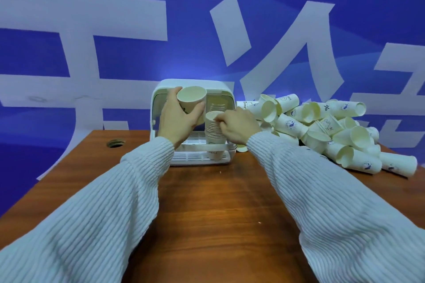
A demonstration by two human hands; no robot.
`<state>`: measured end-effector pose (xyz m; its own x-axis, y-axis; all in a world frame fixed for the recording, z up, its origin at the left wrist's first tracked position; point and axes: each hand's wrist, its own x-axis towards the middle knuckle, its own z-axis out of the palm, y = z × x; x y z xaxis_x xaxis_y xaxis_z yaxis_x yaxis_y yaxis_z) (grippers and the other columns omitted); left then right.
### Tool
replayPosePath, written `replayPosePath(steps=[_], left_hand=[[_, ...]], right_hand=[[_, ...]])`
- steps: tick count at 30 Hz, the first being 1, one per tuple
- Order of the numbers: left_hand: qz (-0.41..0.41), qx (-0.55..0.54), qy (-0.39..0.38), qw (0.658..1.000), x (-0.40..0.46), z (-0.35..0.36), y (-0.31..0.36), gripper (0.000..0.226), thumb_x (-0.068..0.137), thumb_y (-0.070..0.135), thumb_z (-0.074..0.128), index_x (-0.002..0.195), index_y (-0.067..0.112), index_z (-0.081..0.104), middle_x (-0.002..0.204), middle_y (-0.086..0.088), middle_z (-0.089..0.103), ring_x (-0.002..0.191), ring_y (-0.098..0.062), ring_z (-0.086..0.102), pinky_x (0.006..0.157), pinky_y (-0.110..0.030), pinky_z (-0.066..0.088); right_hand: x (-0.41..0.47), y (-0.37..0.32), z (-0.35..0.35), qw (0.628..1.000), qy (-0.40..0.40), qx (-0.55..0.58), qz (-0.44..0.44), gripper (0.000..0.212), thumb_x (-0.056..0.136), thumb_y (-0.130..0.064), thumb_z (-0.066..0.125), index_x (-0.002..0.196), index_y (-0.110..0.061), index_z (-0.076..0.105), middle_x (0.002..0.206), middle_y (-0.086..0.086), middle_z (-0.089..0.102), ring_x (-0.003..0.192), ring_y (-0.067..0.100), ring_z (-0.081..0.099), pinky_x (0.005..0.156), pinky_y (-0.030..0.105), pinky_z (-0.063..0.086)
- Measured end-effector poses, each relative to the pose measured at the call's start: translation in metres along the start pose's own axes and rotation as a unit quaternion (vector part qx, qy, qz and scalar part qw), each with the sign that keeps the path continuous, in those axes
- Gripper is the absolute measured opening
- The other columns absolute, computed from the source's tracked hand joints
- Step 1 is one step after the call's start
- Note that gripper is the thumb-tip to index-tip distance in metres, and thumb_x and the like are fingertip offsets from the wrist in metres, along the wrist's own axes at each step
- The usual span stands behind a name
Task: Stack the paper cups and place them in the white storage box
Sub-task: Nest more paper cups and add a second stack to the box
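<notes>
The white storage box [195, 84] stands open at the far middle of the wooden table, its slatted tray facing me. Inside it a tall stack of paper cups [212, 132] stands upright. My right hand [236, 125] pinches the rim of the stack's top cup. My left hand [178, 119] grips a single paper cup [192, 99], tilted with its mouth toward me, just above and left of the stack. A second stack shows dimly deeper in the box [217, 105].
A big heap of loose paper cups [322, 126] lies on the table right of the box, reaching the right edge. A round cable hole [115, 143] sits at the table's far left. A blue printed backdrop hangs behind.
</notes>
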<state>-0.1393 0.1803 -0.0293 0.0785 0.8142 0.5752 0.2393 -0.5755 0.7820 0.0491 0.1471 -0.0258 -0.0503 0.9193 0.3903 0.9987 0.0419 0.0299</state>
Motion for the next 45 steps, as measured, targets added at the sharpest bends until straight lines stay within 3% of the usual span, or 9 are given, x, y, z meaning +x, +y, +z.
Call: replayPosePath(steps=[3,7,11,19,24,29,35,39,45], left_hand=[[-0.006,0.004,-0.003,1.000,0.004,0.007,-0.001,0.074,0.086,0.048,0.075,0.146,0.021,0.040,0.135,0.000,0.057,0.119,-0.018,0.057,0.101,-0.042,0.053],[-0.006,0.004,-0.005,1.000,0.010,0.016,0.001,0.081,0.087,0.046,0.075,0.152,0.019,0.036,0.145,-0.003,0.053,0.128,-0.021,0.053,0.109,-0.043,0.047],[-0.002,0.041,-0.003,0.999,0.022,0.028,0.005,0.074,0.090,0.042,0.072,0.152,0.016,0.040,0.149,-0.005,0.051,0.132,-0.021,0.049,0.110,-0.038,0.043],[-0.006,0.075,-0.037,0.997,0.035,0.041,0.007,0.075,0.089,0.047,0.068,0.150,0.014,0.042,0.146,-0.006,0.052,0.130,-0.024,0.050,0.107,-0.043,0.047],[0.023,0.133,-0.075,0.988,0.043,0.044,0.008,0.075,0.089,0.044,0.070,0.151,0.014,0.041,0.149,-0.006,0.050,0.132,-0.024,0.050,0.106,-0.035,0.041],[0.007,0.214,-0.156,0.964,0.039,0.044,-0.004,0.072,0.084,0.052,0.063,0.146,0.019,0.046,0.140,-0.008,0.057,0.123,-0.026,0.058,0.103,-0.044,0.050],[-0.003,0.264,-0.266,0.927,0.024,0.047,-0.018,0.094,0.080,0.059,0.043,0.160,0.012,0.029,0.168,-0.008,0.025,0.154,-0.023,0.025,0.124,-0.043,0.025],[-0.001,0.302,-0.270,0.915,0.022,0.049,-0.022,0.101,0.076,0.067,0.052,0.161,0.019,0.026,0.164,-0.005,0.029,0.146,-0.027,0.039,0.115,-0.049,0.039],[-0.037,0.305,-0.232,0.923,0.031,0.050,-0.038,0.091,0.081,0.057,0.072,0.156,0.025,0.033,0.142,-0.016,0.052,0.133,-0.035,0.050,0.108,-0.046,0.043]], right_hand=[[-0.004,-0.004,0.010,1.000,-0.014,-0.011,-0.004,0.035,0.097,-0.025,0.040,0.120,-0.025,0.066,0.121,0.003,0.069,0.131,0.027,0.051,0.107,0.045,0.034],[-0.004,-0.001,0.013,0.999,-0.030,0.032,-0.031,0.022,0.093,-0.012,0.044,0.112,-0.014,0.055,0.105,0.004,0.056,0.112,0.030,0.056,0.085,0.038,0.034],[-0.004,0.000,0.012,0.979,-0.052,0.196,0.021,0.044,0.098,-0.010,0.045,0.142,-0.015,0.049,0.133,0.012,0.062,0.119,0.031,0.060,0.093,0.039,0.046],[-0.009,0.009,0.014,0.946,0.004,0.313,0.081,0.035,0.095,-0.007,0.054,0.129,-0.016,0.047,0.111,-0.003,0.061,0.085,0.012,0.058,0.076,0.029,0.038],[-0.007,0.001,0.015,0.943,0.022,0.325,0.065,0.045,0.090,-0.003,0.056,0.130,-0.017,0.040,0.135,0.006,0.055,0.119,0.021,0.057,0.102,0.039,0.047],[-0.005,0.000,0.016,0.926,0.039,0.368,0.079,0.056,0.089,-0.002,0.057,0.132,-0.030,0.033,0.133,-0.001,0.048,0.112,0.022,0.063,0.098,0.051,0.053],[-0.006,-0.004,0.014,0.906,0.013,0.414,0.087,0.096,0.093,0.007,0.050,0.162,-0.040,0.004,0.149,0.022,0.046,0.129,0.037,0.057,0.110,0.048,0.048],[-0.015,-0.004,0.020,0.911,0.005,0.400,0.102,0.096,0.090,0.009,0.051,0.166,-0.029,0.005,0.160,0.014,0.039,0.146,0.025,0.041,0.111,0.026,0.034],[-0.019,0.006,0.025,0.895,0.027,0.427,0.127,0.096,0.091,0.003,0.055,0.165,-0.031,0.005,0.157,-0.007,0.041,0.129,0.001,0.045,0.112,0.029,0.037]])
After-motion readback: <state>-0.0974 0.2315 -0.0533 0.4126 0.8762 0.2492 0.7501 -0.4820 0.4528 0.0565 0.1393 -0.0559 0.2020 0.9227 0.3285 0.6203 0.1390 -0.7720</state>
